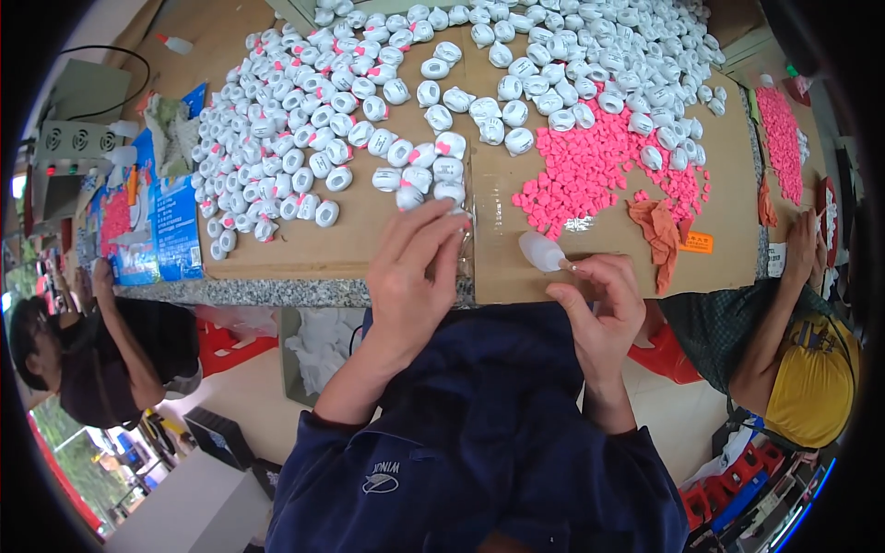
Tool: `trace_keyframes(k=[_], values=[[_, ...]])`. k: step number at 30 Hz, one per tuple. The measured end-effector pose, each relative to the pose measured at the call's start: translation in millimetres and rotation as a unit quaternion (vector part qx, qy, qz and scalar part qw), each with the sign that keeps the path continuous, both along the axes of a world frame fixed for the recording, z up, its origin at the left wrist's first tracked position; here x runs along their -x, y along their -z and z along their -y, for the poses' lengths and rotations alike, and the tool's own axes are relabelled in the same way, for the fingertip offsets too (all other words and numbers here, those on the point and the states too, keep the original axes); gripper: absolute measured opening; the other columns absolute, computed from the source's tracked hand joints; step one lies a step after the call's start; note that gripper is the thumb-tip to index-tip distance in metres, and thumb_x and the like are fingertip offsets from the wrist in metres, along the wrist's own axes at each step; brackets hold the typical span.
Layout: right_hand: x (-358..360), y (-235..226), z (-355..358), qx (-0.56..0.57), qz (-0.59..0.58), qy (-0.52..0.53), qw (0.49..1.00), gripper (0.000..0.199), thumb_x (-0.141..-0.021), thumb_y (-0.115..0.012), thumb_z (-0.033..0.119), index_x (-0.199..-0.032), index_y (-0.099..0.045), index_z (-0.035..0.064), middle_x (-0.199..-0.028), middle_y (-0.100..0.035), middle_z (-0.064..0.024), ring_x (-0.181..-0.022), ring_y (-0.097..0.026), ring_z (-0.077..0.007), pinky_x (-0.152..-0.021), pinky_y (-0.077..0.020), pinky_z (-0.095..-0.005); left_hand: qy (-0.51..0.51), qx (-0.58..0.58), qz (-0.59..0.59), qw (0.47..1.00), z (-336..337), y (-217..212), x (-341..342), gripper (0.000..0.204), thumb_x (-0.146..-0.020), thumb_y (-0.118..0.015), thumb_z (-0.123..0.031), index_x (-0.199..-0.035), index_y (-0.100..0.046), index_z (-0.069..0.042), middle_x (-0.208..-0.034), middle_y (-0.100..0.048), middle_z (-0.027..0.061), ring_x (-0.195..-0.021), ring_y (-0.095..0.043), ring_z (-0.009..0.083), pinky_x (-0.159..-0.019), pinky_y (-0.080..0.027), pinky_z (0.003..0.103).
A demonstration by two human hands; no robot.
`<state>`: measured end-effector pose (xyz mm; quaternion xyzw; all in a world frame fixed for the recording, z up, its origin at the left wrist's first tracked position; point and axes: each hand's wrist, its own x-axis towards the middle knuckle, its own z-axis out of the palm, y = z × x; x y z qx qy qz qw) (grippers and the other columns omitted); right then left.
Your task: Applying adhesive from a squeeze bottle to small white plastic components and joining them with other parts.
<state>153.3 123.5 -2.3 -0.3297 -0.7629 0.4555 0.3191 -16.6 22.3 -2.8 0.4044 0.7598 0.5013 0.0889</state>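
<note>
My left hand is above the table's front edge, its fingers drawn together in a pinch. Whatever may be between the fingertips is too small to make out. Right beyond them is a small cluster of white rounded pieces, a few topped with a pink bit. My right hand grips a small translucent squeeze bottle by its narrow nozzle end, the bottle's body tilted up to the left. Just past the bottle, small pink pieces form a loose pile.
White pieces cover the table's left and far sides, over cardboard. An orange crumpled cloth lies beside an orange label. A grey box stands at far left. Co-workers sit left and right.
</note>
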Motion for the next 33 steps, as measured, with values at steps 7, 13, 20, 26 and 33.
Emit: trace_keyframes(k=[7, 13, 20, 26, 33], values=[[24, -8, -3, -0.085, 0.047, -0.012, 0.995, 0.042, -0.064, -0.077, 0.005, -0.102, -0.059, 0.0013, -0.096, -0.057, -0.0088, -0.086, -0.053, -0.0195, -0.074, -0.044, -0.0272, -0.037, 0.007, -0.153, 0.987, -33, -14, 46, 0.024, -0.07, -0.066, 0.002, -0.093, -0.066, -0.005, -0.091, -0.06, 0.0078, -0.087, -0.055, 0.0215, -0.076, -0.045, 0.032], [23, -4, -7, -0.131, 0.019, -0.051, 0.99, 0.036, -0.069, -0.069, -0.002, -0.103, -0.057, -0.0007, -0.105, -0.057, -0.0118, -0.091, -0.054, -0.021, -0.077, -0.0451, -0.0297, 0.098, 0.051, -0.314, 0.943, -67, -13, 92, 0.022, -0.072, -0.059, 0.002, -0.093, -0.066, -0.005, -0.087, -0.06, 0.0097, -0.085, -0.053, 0.0245, -0.075, -0.042, 0.035], [14, 2, 0, 0.032, -0.134, -0.049, 0.989, 0.039, -0.079, -0.059, -0.003, -0.115, -0.045, -0.0009, -0.108, -0.057, -0.0181, -0.1, -0.057, -0.0213, -0.084, -0.0456, -0.0306, 0.11, 0.091, -0.249, 0.958, -65, -21, 93, 0.023, -0.078, -0.057, 0.001, -0.1, -0.062, -0.002, -0.082, -0.057, 0.01, -0.078, -0.055, 0.024, -0.071, -0.045, 0.032], [1, -11, 1, 0.062, -0.176, 0.005, 0.983, 0.038, -0.083, -0.059, 0.013, -0.114, -0.044, -0.0045, -0.099, -0.055, -0.0142, -0.089, -0.056, -0.0173, -0.074, -0.0446, -0.0262, 0.097, -0.074, 0.202, 0.972, -33, -38, 60, 0.019, -0.084, -0.056, -0.001, -0.103, -0.059, 0.001, -0.091, -0.059, 0.0056, -0.085, -0.057, 0.0132, -0.074, -0.045, 0.026], [-16, -15, -7, 0.064, -0.147, -0.03, 0.987, 0.046, -0.068, -0.077, 0.027, -0.096, -0.06, -0.0054, -0.074, -0.056, -0.0082, -0.064, -0.047, -0.0145, -0.054, -0.0367, -0.0248, 0.14, -0.126, 0.658, 0.729, 9, -12, -6, 0.023, -0.088, -0.054, -0.004, -0.11, -0.053, 0.0, -0.106, -0.057, 0.0095, -0.095, -0.056, 0.0147, -0.086, -0.045, 0.03]])
